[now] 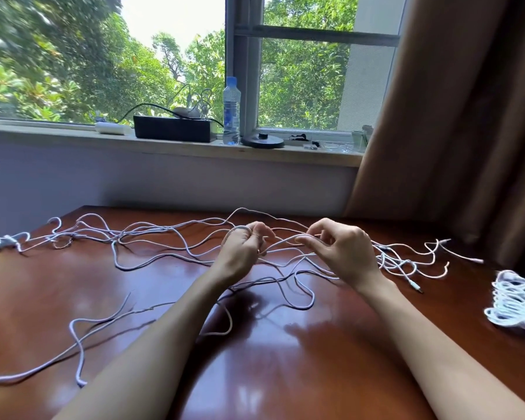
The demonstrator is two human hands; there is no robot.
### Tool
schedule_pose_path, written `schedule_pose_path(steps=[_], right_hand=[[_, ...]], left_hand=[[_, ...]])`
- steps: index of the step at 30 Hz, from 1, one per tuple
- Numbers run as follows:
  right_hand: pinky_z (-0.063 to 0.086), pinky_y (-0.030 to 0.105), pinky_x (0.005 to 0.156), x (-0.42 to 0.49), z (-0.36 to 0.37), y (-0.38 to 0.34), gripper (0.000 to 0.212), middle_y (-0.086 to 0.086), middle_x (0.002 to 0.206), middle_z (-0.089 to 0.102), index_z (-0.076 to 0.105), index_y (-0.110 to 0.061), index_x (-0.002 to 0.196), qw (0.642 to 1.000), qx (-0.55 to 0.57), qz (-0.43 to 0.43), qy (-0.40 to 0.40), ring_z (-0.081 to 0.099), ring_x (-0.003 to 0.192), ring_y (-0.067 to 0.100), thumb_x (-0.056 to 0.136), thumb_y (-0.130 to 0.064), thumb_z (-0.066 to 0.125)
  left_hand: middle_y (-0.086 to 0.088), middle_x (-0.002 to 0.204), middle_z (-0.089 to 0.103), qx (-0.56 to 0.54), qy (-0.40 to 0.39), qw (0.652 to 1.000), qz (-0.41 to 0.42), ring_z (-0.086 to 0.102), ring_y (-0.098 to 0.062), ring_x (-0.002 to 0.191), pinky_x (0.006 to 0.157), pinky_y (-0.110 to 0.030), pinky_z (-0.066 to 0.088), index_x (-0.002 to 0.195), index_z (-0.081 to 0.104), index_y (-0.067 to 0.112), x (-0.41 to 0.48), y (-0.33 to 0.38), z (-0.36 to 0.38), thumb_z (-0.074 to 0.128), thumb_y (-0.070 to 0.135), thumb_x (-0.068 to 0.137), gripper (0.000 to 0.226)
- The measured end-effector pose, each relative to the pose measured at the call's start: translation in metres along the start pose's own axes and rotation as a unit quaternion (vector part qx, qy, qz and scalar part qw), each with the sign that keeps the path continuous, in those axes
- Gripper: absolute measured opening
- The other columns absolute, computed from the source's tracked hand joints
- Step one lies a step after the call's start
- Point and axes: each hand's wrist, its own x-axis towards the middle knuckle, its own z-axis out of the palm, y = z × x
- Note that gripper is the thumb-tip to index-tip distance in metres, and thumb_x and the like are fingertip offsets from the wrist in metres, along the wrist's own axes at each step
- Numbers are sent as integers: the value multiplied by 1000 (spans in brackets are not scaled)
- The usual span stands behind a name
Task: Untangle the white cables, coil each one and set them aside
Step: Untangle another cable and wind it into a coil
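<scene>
Both bare forearms reach forward side by side, wrists lifted. The left hand [243, 248] is curled, its grip closed round a loop of white cable [285, 239]. The right hand [344, 253] pinches the cable between thumb and forefinger.

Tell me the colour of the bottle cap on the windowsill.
Light blue; the bottle cap shows best in the head view.

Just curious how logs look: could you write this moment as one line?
phase: untangling | white cables: tangled | left hand: grips loop | right hand: pinches strand | coiled bundle: set right
</scene>
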Motion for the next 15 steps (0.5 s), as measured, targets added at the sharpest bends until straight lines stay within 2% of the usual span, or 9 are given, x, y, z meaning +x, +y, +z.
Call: schedule_pose_path(steps=[3, 5, 7, 10, 13, 15], right_hand=[[43, 29, 56, 0, -2, -2, 47, -15, 57, 48, 70, -27, 77, 1000, -17, 0, 24, 49, 56, 8, 79, -73, 61], [46, 30, 58, 0, -2, -5, 47, -15, 66, 57, 69, -27, 78, 999, 0, -9, 33, 56, 61, 8, 83, -73, 59], [52, 35, 62, 1, -2, -5, 36, -12, 77, 63, 67, -29, 84, 999, 28, -35, 31, 62, 67, 9, 89, -63, 60], [53, 39, 63, 2, 2, -3, 14, -10, 84, 55, 69, -26, 95, 995, 68, -70, 7, 59, 67, 12, 98, -38, 62], [48, 26, 68, 3, 4, 0, 12, -8, 90, 52, 71, -16, 108, 993, 85, -86, 5, 53, 70, 7, 100, -15, 62], [46, 22, 73, 4, 4, 2, 15, -7, 92, 54, 71, -14, 112, 993, 83, -82, 6, 53, 75, 4, 100, -14, 62]], left_hand=[[7, 53, 59, 77, -46, 996, 8, 51, -6, 49, 61, -32, 41, 81, 73, 14, -5, 5, 1, 32, 55, 98, 60], [9, 51, 55, 145, -93, 985, 24, 54, -7, 54, 69, -36, 46, 70, 73, 28, -8, 9, 0, 29, 68, 93, 64], [10, 47, 48, 196, -121, 973, 30, 49, -8, 52, 66, -34, 45, 72, 71, 28, -11, 12, 0, 36, 74, 88, 60], [6, 42, 44, 286, -124, 949, 34, 44, -6, 46, 58, -31, 37, 70, 71, 21, -12, 9, 1, 45, 64, 95, 56], [-12, 50, 52, 280, -126, 952, 6, 51, -16, 50, 62, -36, 46, 59, 71, 27, -11, 5, -1, 31, 69, 94, 67], [-7, 44, 47, 169, -135, 976, -17, 46, -17, 45, 56, -35, 43, 56, 69, 21, -12, 9, 0, 29, 68, 93, 72]])
